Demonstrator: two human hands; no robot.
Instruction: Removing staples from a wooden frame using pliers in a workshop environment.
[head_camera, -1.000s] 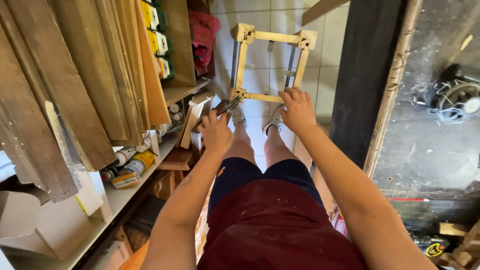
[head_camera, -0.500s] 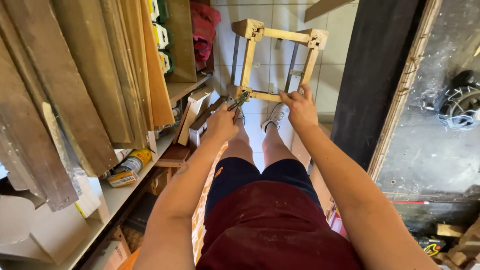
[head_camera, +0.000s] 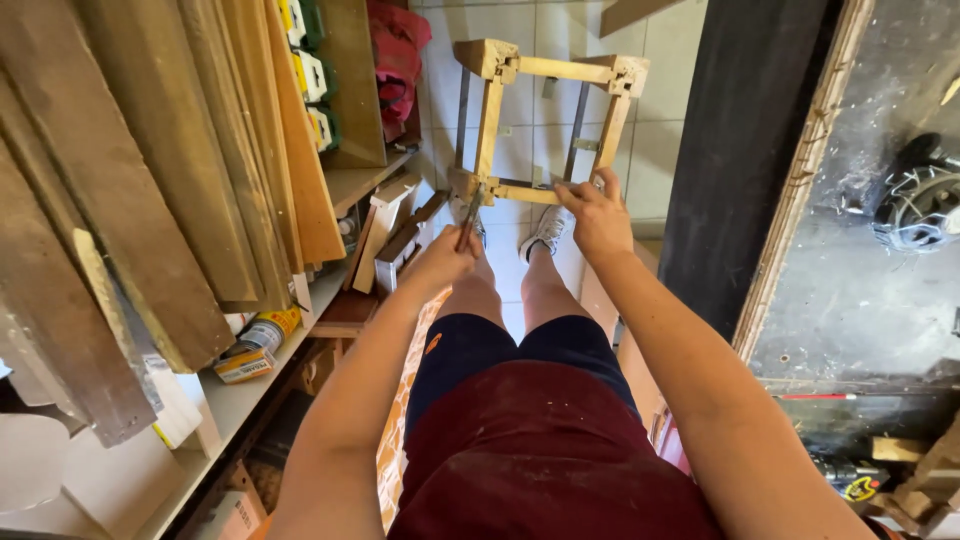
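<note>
Frame (head_camera: 548, 125): pale square wood rails, blocky corners, metal rods.

single head-worn view, looking steeply down past torso and arms, floor beyond
</note>
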